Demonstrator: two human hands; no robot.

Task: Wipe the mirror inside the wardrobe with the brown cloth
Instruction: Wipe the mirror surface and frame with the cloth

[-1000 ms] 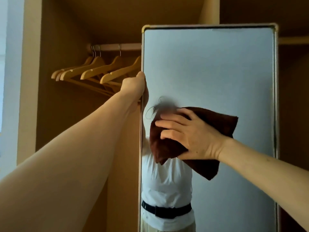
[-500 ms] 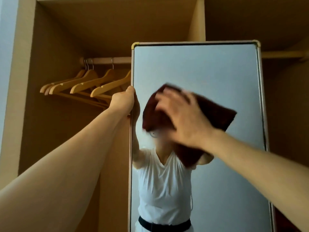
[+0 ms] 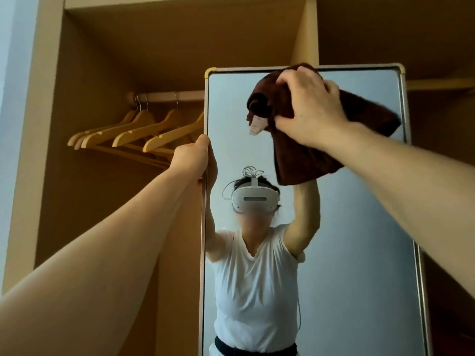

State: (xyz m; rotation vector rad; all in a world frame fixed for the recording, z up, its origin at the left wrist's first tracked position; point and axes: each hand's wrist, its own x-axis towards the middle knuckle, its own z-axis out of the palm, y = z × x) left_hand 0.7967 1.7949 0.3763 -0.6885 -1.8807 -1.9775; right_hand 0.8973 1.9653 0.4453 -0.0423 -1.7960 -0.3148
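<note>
Right hand [image 3: 308, 109] has risen to the upper centre, fingers curled, gripping the cloth [image 3: 305, 160] at the mirror [image 3: 359, 227] top. Left hand [image 3: 191, 158] grips the mirror's left edge, likely steadying it.

Seen in reflection: white headset [image 3: 254, 200] over eyes, rounded front w/ grey slot at ctr. White top strap [image 3: 254, 181] runs over dark hair [image 3: 267, 182]. Thin white cable [image 3: 253, 172] looped on top of head; another run hangs beside torso. White V-neck T-shirt [image 3: 257, 286], short slvs, creased. Black belt [image 3: 254, 350] at waist. Direct view: left hand [image 3: 191, 160], right hand [image 3: 311, 109], both forearms bare to frame edge.
</note>
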